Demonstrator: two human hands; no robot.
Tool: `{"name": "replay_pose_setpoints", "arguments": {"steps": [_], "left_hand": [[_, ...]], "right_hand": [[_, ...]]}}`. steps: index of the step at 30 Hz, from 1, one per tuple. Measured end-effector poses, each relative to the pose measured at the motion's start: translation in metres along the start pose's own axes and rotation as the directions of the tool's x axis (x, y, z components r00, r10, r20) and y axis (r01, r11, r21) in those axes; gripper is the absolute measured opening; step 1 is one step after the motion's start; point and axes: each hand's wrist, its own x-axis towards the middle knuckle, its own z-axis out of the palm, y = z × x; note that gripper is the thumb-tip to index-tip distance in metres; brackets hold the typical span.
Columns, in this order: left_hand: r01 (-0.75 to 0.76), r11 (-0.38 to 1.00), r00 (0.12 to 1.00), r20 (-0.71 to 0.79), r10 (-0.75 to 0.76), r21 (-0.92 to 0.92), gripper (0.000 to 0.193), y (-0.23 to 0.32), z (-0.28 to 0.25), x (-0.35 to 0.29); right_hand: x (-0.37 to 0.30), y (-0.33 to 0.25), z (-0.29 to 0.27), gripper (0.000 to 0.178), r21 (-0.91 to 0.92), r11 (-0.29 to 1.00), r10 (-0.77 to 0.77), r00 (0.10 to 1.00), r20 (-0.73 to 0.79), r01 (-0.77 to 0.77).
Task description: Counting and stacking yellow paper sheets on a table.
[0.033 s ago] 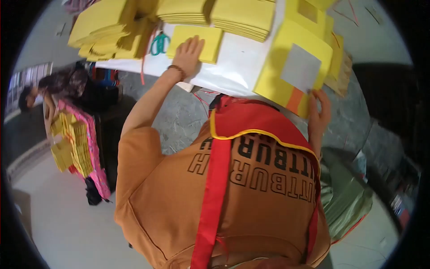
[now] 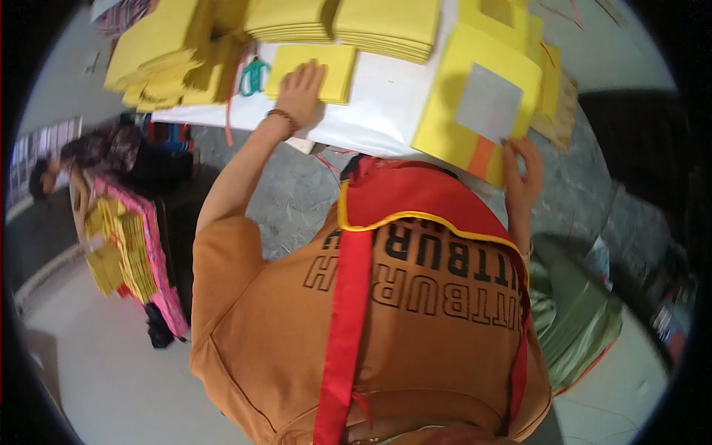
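My left hand (image 2: 300, 95) lies flat, fingers stretched out, on a small yellow folded paper piece (image 2: 337, 65) on the white tabletop (image 2: 382, 111). Beside it on the left are green-handled scissors (image 2: 254, 77). At the table's right end, my right hand (image 2: 525, 176) has its thumb and forefinger closed at the near right edge of a large yellow paper piece (image 2: 445, 111). That piece carries a grey rectangle (image 2: 487, 102) and an orange strip (image 2: 480, 157). The other fingers of the right hand are curled and partly hidden.
Yellow folded stacks (image 2: 386, 28) line the far side, with a taller pile (image 2: 159, 44) at the far left. A red strap hangs over the near edge. At left, another person (image 2: 111, 152) handles yellow bundles (image 2: 133, 252) on pink cloth. A green sack (image 2: 582, 319) lies at right.
The table and its stacks sit slightly farther left in the picture. Both hands keep their places on the yellow paper pieces.
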Motion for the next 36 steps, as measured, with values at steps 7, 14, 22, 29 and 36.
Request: {"name": "replay_pose_setpoints", "arguments": {"steps": [7, 14, 22, 29, 36], "left_hand": [[-0.355, 0.828, 0.932, -0.235, 0.277, -0.434, 0.060, 0.078, -0.096, 0.024], [-0.710, 0.646, 0.703, -0.332, 0.629, -0.280, 0.046, 0.189, -0.120, 0.038], [-0.739, 0.408, 0.656, -0.433, 0.618, -0.537, 0.017, 0.189, -0.125, 0.056], [-0.583, 0.384, 0.748, -0.288, 0.599, -0.716, 0.011, 0.188, -0.126, 0.063], [-0.277, 0.381, 0.851, -0.041, 0.524, -0.882, 0.012, 0.187, -0.126, 0.068]], "right_hand": [[0.002, 0.008, -0.001, 0.012, -0.090, 0.990, -0.115, 0.993, -0.019, 0.113], [-0.002, 0.015, 0.002, 0.011, 0.003, 1.000, 0.000, 1.000, -0.028, 0.000], [-0.005, 0.020, 0.005, 0.020, 0.371, 0.896, 0.251, 0.968, 0.032, -0.244], [-0.003, 0.015, 0.005, 0.023, 0.407, 0.869, 0.287, 0.957, 0.050, -0.282], [-0.004, 0.024, 0.008, 0.032, 0.509, 0.802, 0.317, 0.945, 0.079, -0.312]]}}
